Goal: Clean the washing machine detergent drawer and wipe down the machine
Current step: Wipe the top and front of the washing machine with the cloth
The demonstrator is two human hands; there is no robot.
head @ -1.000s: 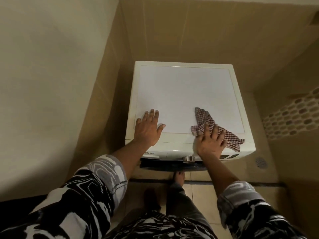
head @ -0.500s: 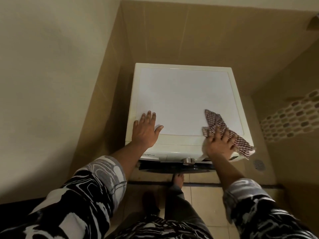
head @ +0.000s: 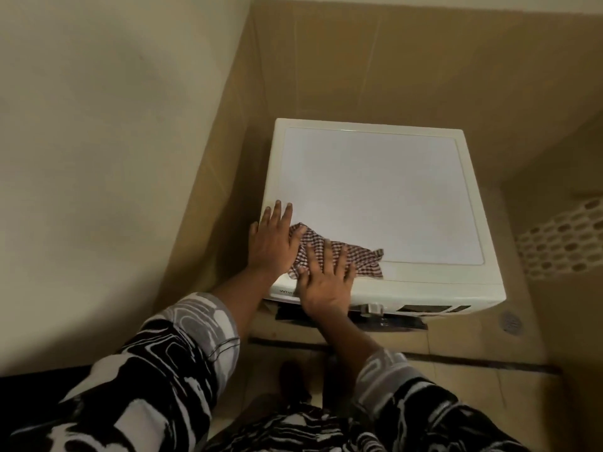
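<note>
A white washing machine stands in a tiled corner, seen from above. A red-and-white checked cloth lies flat on the front left part of its top. My right hand presses down on the cloth with straight, spread fingers. My left hand lies flat on the machine's front left corner, its thumb side touching the cloth's left end. Below the front edge a control knob and a dark display panel show. The detergent drawer is hidden under my hands and arms.
A cream wall rises close on the left, and tan tiled walls close in behind and to the right. A floor drain sits on the tiled floor right of the machine. My feet stand just before it.
My right hand has slid the cloth from the front right of the top across to the front left, up against my left hand. My left hand stayed on the front left corner.
</note>
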